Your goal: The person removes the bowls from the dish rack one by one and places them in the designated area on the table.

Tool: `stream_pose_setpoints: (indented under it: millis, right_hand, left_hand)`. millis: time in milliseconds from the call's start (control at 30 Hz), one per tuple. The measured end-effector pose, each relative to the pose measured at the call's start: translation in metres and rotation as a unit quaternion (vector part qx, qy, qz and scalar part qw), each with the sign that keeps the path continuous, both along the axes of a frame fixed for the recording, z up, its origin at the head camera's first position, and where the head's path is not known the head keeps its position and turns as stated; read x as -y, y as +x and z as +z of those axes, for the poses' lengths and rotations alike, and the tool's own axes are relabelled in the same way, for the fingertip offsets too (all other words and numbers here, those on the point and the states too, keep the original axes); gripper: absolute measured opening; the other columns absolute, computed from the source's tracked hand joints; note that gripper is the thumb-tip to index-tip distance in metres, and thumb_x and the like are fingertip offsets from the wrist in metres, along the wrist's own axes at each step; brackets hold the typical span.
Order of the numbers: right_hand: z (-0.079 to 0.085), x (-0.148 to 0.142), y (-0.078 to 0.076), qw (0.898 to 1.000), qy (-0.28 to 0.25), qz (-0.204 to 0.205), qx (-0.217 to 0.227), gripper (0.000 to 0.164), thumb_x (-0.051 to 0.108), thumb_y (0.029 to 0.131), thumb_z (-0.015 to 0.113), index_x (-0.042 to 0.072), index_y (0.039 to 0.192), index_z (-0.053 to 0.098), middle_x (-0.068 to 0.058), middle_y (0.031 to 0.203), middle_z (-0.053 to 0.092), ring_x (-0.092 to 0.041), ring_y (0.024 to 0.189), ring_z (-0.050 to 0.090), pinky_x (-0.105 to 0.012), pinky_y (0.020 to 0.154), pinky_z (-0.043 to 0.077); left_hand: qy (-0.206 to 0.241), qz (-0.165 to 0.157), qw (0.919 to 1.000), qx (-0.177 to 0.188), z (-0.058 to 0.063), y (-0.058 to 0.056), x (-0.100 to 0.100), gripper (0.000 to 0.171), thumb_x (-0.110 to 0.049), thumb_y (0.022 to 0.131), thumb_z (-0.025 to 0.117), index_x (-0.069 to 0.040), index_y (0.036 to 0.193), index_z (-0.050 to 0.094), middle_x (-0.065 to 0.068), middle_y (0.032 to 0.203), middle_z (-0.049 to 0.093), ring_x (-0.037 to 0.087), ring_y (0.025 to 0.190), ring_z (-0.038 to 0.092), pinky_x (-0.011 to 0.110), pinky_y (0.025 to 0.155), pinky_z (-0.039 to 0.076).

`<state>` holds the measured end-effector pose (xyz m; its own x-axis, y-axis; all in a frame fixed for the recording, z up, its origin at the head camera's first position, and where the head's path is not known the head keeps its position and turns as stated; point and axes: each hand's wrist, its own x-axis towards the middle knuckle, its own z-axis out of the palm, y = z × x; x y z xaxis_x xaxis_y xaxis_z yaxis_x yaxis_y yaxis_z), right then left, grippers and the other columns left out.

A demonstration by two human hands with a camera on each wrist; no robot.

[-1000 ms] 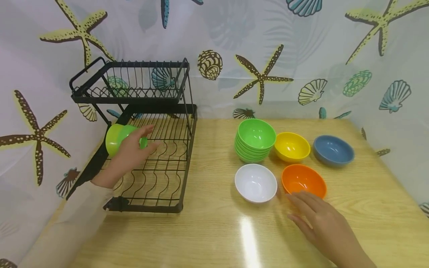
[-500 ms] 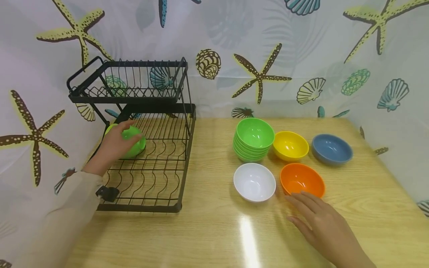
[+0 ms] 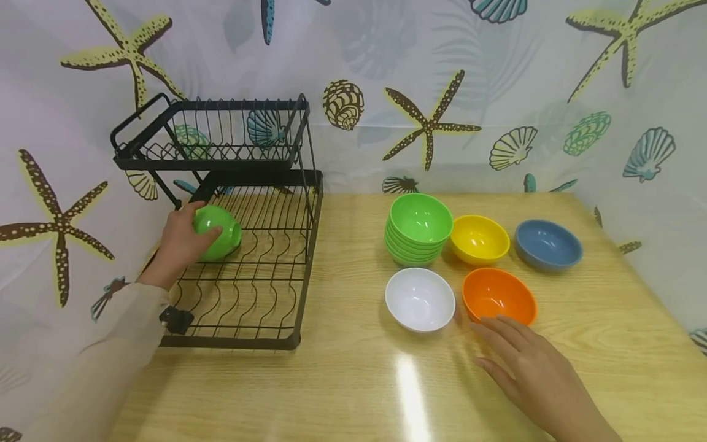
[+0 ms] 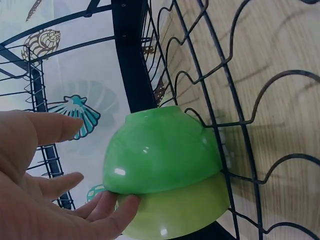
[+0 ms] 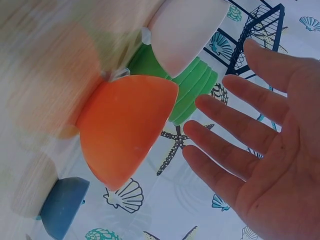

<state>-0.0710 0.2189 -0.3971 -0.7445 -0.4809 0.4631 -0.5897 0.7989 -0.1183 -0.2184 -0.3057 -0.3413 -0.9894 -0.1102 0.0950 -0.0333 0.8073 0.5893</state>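
Note:
A green bowl [image 3: 222, 221] stands on its side in the lower tier of the black dish rack [image 3: 232, 342], its base facing right in the head view. Against its rim lies a yellow-green bowl [image 4: 185, 205], mostly hidden in the head view by my left hand [image 3: 181, 242]. In the left wrist view, some of that hand's fingertips touch the rim area where the two bowls meet, while other digits stand apart from them. My right hand [image 3: 533, 371] hovers by the near side of the orange bowl [image 3: 497, 294]; its fingers [image 5: 235, 117] are extended and hold nothing.
Left of the orange bowl sits a white bowl [image 3: 421, 301]. Behind it rises a stack of green bowls [image 3: 420, 230], with a yellow bowl [image 3: 479, 239] and a blue bowl [image 3: 548, 245] to its right. The rack's upper basket [image 3: 210, 164] overhangs the back of the lower tier.
My left hand has lowered the green bowl slightly into the rack, then slid left and loosened around it, exposing more of the bowl. The right hand stays in place.

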Motion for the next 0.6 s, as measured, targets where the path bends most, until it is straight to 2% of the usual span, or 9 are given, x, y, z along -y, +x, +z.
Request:
stream_pose_setpoints:
  millis: [133,300,400,500,600]
  right_hand:
    - [0.001,0.000,0.000,1.000,-0.003,0.002,-0.003,0.051,0.049,0.094,0.054,0.012,0.129,0.060,-0.008,0.123,0.062,-0.032,0.110,0.059,-0.052,0.088,0.050]
    - [0.001,0.002,0.002,1.000,-0.003,0.000,0.003,0.055,0.049,0.094,0.055,0.012,0.135,0.055,-0.010,0.126,0.059,-0.032,0.112,0.057,-0.051,0.090,0.049]
    - [0.001,0.002,0.002,1.000,-0.001,-0.002,0.005,0.059,0.054,0.096,0.047,0.013,0.138,0.052,-0.012,0.129,0.057,-0.033,0.114,0.056,-0.052,0.091,0.048]
    - [0.001,0.002,0.002,1.000,0.002,-0.005,0.003,0.062,0.058,0.096,0.038,0.014,0.139,0.051,-0.013,0.132,0.056,-0.034,0.116,0.055,-0.053,0.092,0.047]
    - [0.002,0.002,0.002,1.000,0.004,-0.003,0.000,0.063,0.059,0.096,0.037,0.015,0.140,0.050,-0.013,0.135,0.055,-0.035,0.120,0.052,-0.046,0.103,0.041]
  left_hand:
    - [-0.006,0.021,0.9997,-0.009,-0.004,-0.001,0.001,0.069,-0.015,0.093,0.060,0.015,0.143,0.023,0.042,0.134,0.034,0.053,0.118,0.039,0.064,0.093,0.042]
    - [0.003,0.042,0.9991,0.012,-0.006,-0.002,0.005,0.066,-0.017,0.095,0.059,0.014,0.143,0.026,0.040,0.124,0.050,0.051,0.112,0.050,0.059,0.091,0.047]
    - [0.012,0.039,0.9986,0.032,-0.009,-0.002,0.010,0.059,-0.017,0.097,0.055,0.014,0.141,0.032,0.040,0.121,0.052,0.050,0.111,0.053,0.057,0.088,0.051]
    - [0.020,0.034,0.9985,0.037,-0.011,-0.001,0.014,0.053,-0.016,0.098,0.052,0.013,0.139,0.037,0.039,0.120,0.052,0.049,0.109,0.055,0.055,0.086,0.053]
    - [0.022,0.029,0.9987,0.036,-0.011,0.000,0.015,0.051,-0.015,0.098,0.052,0.013,0.138,0.039,0.039,0.120,0.053,0.049,0.108,0.057,0.054,0.084,0.054]
